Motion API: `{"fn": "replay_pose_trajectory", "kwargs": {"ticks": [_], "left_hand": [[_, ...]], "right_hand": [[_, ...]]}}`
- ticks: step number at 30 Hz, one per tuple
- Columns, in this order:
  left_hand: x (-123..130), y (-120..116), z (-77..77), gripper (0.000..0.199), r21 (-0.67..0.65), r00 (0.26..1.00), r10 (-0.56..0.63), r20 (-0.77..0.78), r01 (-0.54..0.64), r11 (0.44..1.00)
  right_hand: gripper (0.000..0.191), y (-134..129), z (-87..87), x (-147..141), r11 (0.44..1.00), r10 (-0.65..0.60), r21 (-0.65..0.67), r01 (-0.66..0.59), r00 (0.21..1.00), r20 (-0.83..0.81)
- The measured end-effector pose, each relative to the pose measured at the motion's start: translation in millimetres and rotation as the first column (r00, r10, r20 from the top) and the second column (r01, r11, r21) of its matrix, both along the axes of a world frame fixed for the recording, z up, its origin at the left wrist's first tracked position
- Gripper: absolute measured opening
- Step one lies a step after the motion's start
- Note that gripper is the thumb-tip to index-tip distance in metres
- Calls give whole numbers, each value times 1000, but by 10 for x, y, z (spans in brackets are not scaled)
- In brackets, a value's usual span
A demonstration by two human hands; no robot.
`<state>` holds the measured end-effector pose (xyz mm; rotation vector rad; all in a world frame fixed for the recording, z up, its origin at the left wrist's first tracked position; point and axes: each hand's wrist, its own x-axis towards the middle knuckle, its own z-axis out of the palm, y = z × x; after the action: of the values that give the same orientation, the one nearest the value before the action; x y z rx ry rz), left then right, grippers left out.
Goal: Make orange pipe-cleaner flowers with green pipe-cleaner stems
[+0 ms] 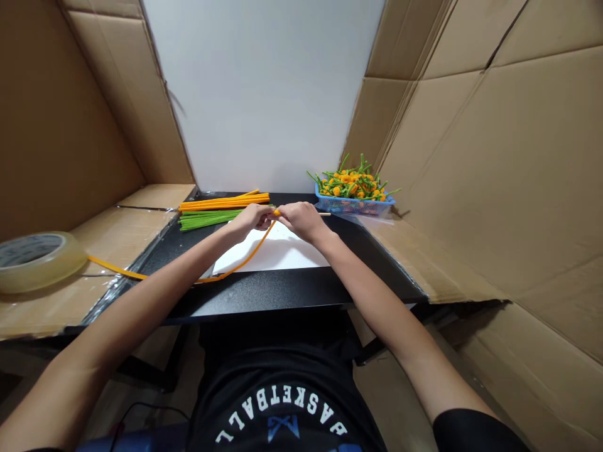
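Observation:
Above a white sheet (287, 252), both hands meet at a small orange coil (276, 213). My left hand (255, 220) has its fingers closed at the coil's left side. On the other side, the fingers of my right hand (301, 220) are wrapped round a thin pale stick (325, 215), whose end sticks out to the right. An orange fuzzy strand (252, 254) hangs from the coil, curves over the sheet and runs left beneath my left forearm. The fingertips partly hide the coil.
Bundles of orange stems (221, 202) and green stems (202, 219) lie at the back left. A blue basket (355, 206) of orange-and-green pieces stands back right. A tape roll (40, 260) is far left; cardboard walls (509, 157) flank the black table (254, 294).

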<state>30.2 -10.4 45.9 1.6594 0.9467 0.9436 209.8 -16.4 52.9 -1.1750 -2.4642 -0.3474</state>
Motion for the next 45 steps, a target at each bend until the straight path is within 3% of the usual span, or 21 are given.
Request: {"fn": "replay_pose_trajectory", "kwargs": {"ticks": [6, 11, 18, 20, 21, 23, 25, 26, 29, 32, 36, 40, 43, 45], "left_hand": [[-36, 6, 62, 29, -230, 985, -172, 26, 173, 958], [-41, -9, 53, 33, -172, 966, -258, 31, 259, 950], [-15, -8, 26, 41, -126, 985, -161, -64, 152, 980], [-14, -32, 27, 50, -52, 981, -40, -188, 31, 998], [-17, -49, 30, 56, 52, 966, 56, -254, -44, 998], [-34, -86, 39, 60, 370, 901, 276, -334, -144, 918], [-63, -109, 43, 51, 641, 831, 423, -361, -108, 760], [-81, -112, 39, 45, 717, 806, 451, -384, -48, 696], [-129, -87, 3, 33, 779, 773, 418, -477, 152, 608], [-149, -49, -33, 31, 792, 771, 394, -501, 224, 568], [-132, -53, -13, 32, 781, 786, 434, -440, 97, 617], [-77, -86, 38, 40, 657, 867, 364, -339, -59, 751], [-24, -75, 51, 43, 363, 952, 216, -218, -126, 923], [0, -52, 57, 39, 86, 983, 144, -114, -134, 987]], "right_hand": [[27, -51, 22, -20, 998, -32, 48, 29, 998, 56], [26, -17, -17, 13, 999, -32, 27, 31, 999, 20], [25, -25, -29, 8, 999, -53, -8, 53, 997, -47], [25, -28, -22, 9, 997, -71, -35, 69, 995, -70], [25, -25, -19, 12, 996, -82, -52, 77, 993, -87], [25, -13, -13, 23, 992, -99, -93, 88, 987, -128], [25, 6, -10, 33, 987, -108, -137, 85, 980, -166], [26, 15, -10, 35, 984, -107, -158, 79, 978, -179], [27, 33, -14, 30, 976, -87, -212, 42, 975, -204], [26, 28, -20, 14, 973, -71, -229, 21, 974, -213], [28, 7, -19, 4, 983, -72, -180, 27, 966, -247], [26, -10, -7, 1, 996, -42, -92, 21, 972, -231], [21, -21, -3, -3, 1000, -15, 3, 16, 982, -189], [20, -25, -5, -3, 998, 10, 68, 0, 988, -157]]}}
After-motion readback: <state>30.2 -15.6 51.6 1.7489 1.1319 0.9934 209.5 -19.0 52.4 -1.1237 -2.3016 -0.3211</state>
